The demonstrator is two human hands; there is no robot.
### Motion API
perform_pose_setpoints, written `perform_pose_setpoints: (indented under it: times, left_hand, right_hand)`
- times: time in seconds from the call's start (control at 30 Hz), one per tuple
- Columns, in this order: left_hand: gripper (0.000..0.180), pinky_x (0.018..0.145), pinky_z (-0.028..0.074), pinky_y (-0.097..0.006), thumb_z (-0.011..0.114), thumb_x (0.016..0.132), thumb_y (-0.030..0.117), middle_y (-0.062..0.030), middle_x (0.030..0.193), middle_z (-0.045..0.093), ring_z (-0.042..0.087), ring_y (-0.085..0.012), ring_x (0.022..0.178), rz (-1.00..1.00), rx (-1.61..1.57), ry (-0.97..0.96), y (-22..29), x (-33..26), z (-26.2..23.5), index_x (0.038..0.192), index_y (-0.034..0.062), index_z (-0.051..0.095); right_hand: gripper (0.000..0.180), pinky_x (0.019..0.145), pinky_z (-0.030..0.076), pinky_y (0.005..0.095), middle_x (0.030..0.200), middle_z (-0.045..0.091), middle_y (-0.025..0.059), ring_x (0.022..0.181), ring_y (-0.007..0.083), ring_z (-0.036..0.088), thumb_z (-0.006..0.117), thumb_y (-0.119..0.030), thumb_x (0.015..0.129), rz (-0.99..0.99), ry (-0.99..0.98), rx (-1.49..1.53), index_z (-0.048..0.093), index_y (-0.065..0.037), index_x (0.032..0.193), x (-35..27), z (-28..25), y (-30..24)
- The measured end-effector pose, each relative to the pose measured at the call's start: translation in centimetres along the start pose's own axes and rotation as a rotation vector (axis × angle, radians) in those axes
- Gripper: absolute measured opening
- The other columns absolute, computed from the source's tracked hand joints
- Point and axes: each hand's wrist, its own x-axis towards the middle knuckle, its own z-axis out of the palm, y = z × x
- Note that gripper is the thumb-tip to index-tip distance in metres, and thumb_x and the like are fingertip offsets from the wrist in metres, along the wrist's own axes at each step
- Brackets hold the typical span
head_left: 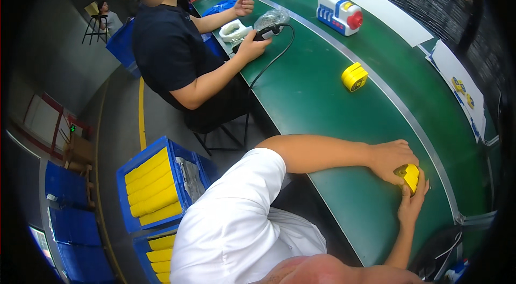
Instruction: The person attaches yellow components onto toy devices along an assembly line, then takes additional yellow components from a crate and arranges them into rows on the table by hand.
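Note:
Both my hands are at the right of the green table, around a small yellow ribbed plastic part (410, 178). My left hand (393, 161) comes over it from the left, its fingers curled against the part's far side. My right hand (413, 204) grips it from the near side, with the thumb and fingers round its lower edge. The part's underside and some fingertips are hidden. Farther up the table, apart from my hands, stands a similar yellow part (355, 77) with dark round marks on its end.
A metal rail (376, 83) curves along the green table (306, 101). Beyond it stands a white-and-blue toy (338, 13) with a red knob. To the left a co-worker (172, 42) holds a black corded tool (263, 34). Blue crates (174, 147) with yellow parts stand beside me.

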Motion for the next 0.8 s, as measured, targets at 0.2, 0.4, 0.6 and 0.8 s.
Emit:
perform_pose_setpoints:
  times: [0.2, 0.4, 0.6, 0.8]
  left_hand:
    - [0.055, 0.097, 0.038, -0.045, 0.072, 0.079, 0.038, -0.0145, 0.104, 0.063, 0.056, -0.0341, 0.099, 0.027, -0.070, 0.025, -0.6, 0.2, 0.2, 0.118, 0.0029, 0.057]
    - [0.051, 0.096, 0.041, -0.045, 0.071, 0.079, 0.039, -0.0132, 0.105, 0.064, 0.057, -0.0335, 0.101, -0.007, -0.075, 0.001, -0.5, 0.2, 0.2, 0.116, 0.0053, 0.059]
    - [0.053, 0.092, 0.043, -0.044, 0.072, 0.078, 0.042, -0.0146, 0.104, 0.065, 0.058, -0.0338, 0.101, -0.047, -0.082, -0.026, -0.4, 0.3, -0.1, 0.115, 0.0052, 0.061]
    - [0.053, 0.090, 0.043, -0.044, 0.071, 0.078, 0.042, -0.0138, 0.104, 0.065, 0.058, -0.0332, 0.100, -0.045, -0.076, -0.025, -0.6, 0.4, 0.2, 0.115, 0.0056, 0.060]
  right_hand:
    - [0.056, 0.119, 0.013, 0.0507, 0.144, 0.048, 0.0150, 0.138, 0.0389, 0.034, 0.048, -0.035, 0.102, 0.005, 0.004, -0.021, 0.037, -0.003, 0.146, 0.0, 0.0, 0.4]
    - [0.060, 0.119, 0.014, 0.0501, 0.140, 0.051, 0.0171, 0.133, 0.0376, 0.040, 0.050, -0.039, 0.100, 0.034, 0.056, 0.211, 0.038, -0.004, 0.147, 0.0, 0.3, 0.6]
    - [0.060, 0.120, 0.011, 0.0507, 0.138, 0.053, 0.0166, 0.130, 0.0368, 0.041, 0.051, -0.041, 0.099, 0.087, 0.005, 0.097, 0.039, -0.004, 0.146, 0.3, 0.0, 0.3]
    - [0.059, 0.120, 0.007, 0.0521, 0.138, 0.053, 0.0159, 0.128, 0.0356, 0.045, 0.050, -0.041, 0.100, 0.027, 0.006, -0.012, 0.039, -0.004, 0.145, 0.3, -0.2, 0.5]
